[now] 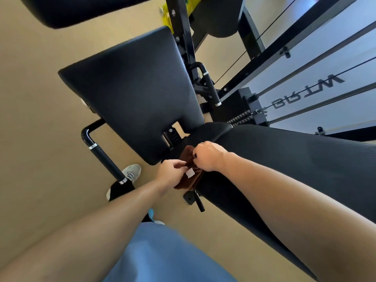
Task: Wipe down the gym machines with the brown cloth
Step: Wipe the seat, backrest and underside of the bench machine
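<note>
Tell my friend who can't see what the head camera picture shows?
Two bare hands, left hand and right hand, hold a folded brown cloth with a white tag over a black gym machine's padded seat. Tan floor lies below.

Looking down at myself: both my forearms are bare, no sleeves, no watch or rings on my left hand or right hand. I'm in a plain light-blue cotton top, black trousers, and grey-and-white laced trainers.
</note>
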Motion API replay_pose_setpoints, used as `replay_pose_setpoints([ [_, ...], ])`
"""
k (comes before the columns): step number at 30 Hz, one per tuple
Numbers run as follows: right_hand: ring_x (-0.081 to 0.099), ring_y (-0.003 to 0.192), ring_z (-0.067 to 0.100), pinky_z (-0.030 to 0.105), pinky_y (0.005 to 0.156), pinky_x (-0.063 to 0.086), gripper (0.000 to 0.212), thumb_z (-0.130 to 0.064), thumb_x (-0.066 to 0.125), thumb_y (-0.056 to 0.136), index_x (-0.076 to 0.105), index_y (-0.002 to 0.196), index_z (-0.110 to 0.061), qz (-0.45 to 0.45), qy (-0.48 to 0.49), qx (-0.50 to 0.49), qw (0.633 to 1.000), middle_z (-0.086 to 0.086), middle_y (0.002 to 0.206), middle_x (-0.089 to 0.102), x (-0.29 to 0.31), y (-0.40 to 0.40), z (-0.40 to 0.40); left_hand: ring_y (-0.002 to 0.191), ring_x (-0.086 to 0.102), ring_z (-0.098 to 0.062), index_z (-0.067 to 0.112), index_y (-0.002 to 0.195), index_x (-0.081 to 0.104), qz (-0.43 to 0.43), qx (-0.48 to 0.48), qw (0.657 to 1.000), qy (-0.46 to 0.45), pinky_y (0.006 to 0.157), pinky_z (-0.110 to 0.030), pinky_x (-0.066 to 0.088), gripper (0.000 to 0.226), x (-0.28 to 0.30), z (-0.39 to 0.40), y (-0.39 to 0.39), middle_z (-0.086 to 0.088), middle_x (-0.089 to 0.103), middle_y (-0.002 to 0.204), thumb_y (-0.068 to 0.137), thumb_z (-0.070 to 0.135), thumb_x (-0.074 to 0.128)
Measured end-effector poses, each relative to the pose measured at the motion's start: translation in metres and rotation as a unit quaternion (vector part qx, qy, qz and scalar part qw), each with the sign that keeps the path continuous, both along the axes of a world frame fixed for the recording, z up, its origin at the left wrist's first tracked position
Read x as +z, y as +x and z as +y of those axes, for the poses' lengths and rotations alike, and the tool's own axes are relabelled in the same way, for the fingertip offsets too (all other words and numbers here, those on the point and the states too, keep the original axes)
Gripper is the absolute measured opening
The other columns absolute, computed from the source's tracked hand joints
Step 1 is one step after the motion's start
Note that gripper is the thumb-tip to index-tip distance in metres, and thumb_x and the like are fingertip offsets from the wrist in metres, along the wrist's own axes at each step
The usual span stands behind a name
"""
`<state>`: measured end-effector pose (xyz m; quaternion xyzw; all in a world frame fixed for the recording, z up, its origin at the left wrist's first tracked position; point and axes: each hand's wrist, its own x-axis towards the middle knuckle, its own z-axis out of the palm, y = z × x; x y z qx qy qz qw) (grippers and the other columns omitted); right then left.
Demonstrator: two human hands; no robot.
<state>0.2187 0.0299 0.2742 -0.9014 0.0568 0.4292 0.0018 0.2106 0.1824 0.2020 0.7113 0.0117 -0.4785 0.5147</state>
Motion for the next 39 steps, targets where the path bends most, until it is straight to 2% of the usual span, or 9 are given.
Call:
replay_pose_setpoints([
  [2,0.06,0.104,0.025,0.037,0.09,0.052,0.024,-0.028,0.057,0.099,0.07,0.112,-0.012,-0.032,-0.003,0.006,0.999,0.007,0.11,0.065,-0.006,-0.007,0.001,0.095,0.068,-0.013,0.022,0.126,0.067,-0.071,0.01,0.997,0.022,0.066,-0.013,0.048,0.029,0.0,-0.003,-0.015,0.0,0.072,0.114,0.099,0.024,0.055],
  [4,0.055,0.108,0.024,0.037,0.092,0.049,0.027,-0.027,0.057,0.101,0.068,0.122,-0.014,-0.073,-0.012,0.007,0.997,0.006,0.117,0.062,-0.009,-0.013,0.003,0.112,0.061,-0.013,0.022,0.134,0.06,-0.144,0.012,0.988,0.052,0.086,-0.019,0.049,0.034,-0.001,-0.009,-0.031,0.002,0.067,0.125,0.102,0.024,0.048],
  [8,0.052,0.112,0.023,0.035,0.098,0.045,0.03,-0.025,0.045,0.105,0.066,0.125,-0.017,-0.121,-0.024,-0.009,0.992,0.004,0.124,0.061,-0.022,-0.015,0.0,0.132,0.047,-0.014,0.026,0.145,0.048,-0.139,0.029,0.989,0.032,0.111,-0.039,0.042,0.041,-0.011,-0.021,-0.029,0.005,0.055,0.14,0.105,0.025,0.036],
  [11,0.051,0.121,0.023,0.035,0.105,0.04,0.032,-0.028,0.042,0.106,0.066,0.127,-0.021,-0.125,-0.038,-0.037,0.991,0.0,0.132,0.062,-0.036,-0.011,-0.002,0.134,0.046,-0.017,0.025,0.144,0.05,-0.053,0.021,0.998,0.029,0.114,-0.038,0.039,0.042,-0.034,-0.026,-0.002,-0.001,0.05,0.146,0.106,0.023,0.033],
  [14,0.043,0.137,0.026,0.038,0.119,0.026,0.035,-0.03,0.042,0.105,0.063,0.132,-0.023,-0.131,-0.051,-0.03,0.99,-0.001,0.141,0.057,-0.052,-0.005,0.004,0.138,0.043,-0.024,0.024,0.147,0.046,-0.072,-0.078,0.992,0.062,0.115,-0.046,0.035,0.044,-0.053,-0.033,0.014,-0.004,0.049,0.148,0.105,0.026,0.035],
  [20,0.027,0.152,0.023,0.041,0.125,0.017,0.039,-0.038,0.041,0.107,0.057,0.142,-0.029,-0.072,0.021,-0.131,0.988,-0.005,0.157,0.044,-0.075,0.008,-0.007,0.155,0.002,-0.019,0.03,0.159,0.008,-0.054,-0.23,0.967,0.093,0.124,-0.049,0.003,0.058,-0.082,-0.041,0.034,0.001,0.011,0.167,0.105,0.044,0.024],
  [24,0.021,0.155,0.024,0.04,0.126,0.014,0.046,-0.036,0.042,0.106,0.048,0.151,-0.026,-0.113,0.003,-0.206,0.972,0.001,0.164,0.035,-0.069,0.02,-0.035,0.154,-0.01,-0.019,0.042,0.156,-0.006,-0.026,-0.287,0.947,0.142,0.12,-0.052,-0.007,0.065,-0.093,-0.066,0.049,0.003,-0.001,0.168,0.098,0.064,0.015],
  [32,0.032,0.149,0.026,0.041,0.124,0.017,0.046,-0.024,0.055,0.095,0.059,0.141,-0.022,-0.227,-0.108,-0.322,0.913,0.005,0.156,0.046,-0.05,0.04,-0.1,0.154,-0.012,-0.018,0.045,0.155,-0.003,0.008,-0.304,0.934,0.186,0.121,-0.053,-0.009,0.064,-0.109,-0.153,0.093,0.008,-0.006,0.168,0.097,0.066,0.011],
  [39,0.033,0.147,0.025,0.04,0.122,0.019,0.045,-0.022,0.056,0.096,0.059,0.141,-0.024,-0.266,-0.166,-0.376,0.872,0.002,0.154,0.047,-0.025,0.044,-0.154,0.154,-0.002,-0.025,0.04,0.157,0.012,-0.019,-0.295,0.943,0.155,0.122,-0.057,0.0,0.068,-0.119,-0.221,0.121,0.005,0.007,0.167,0.096,0.069,0.014],
])
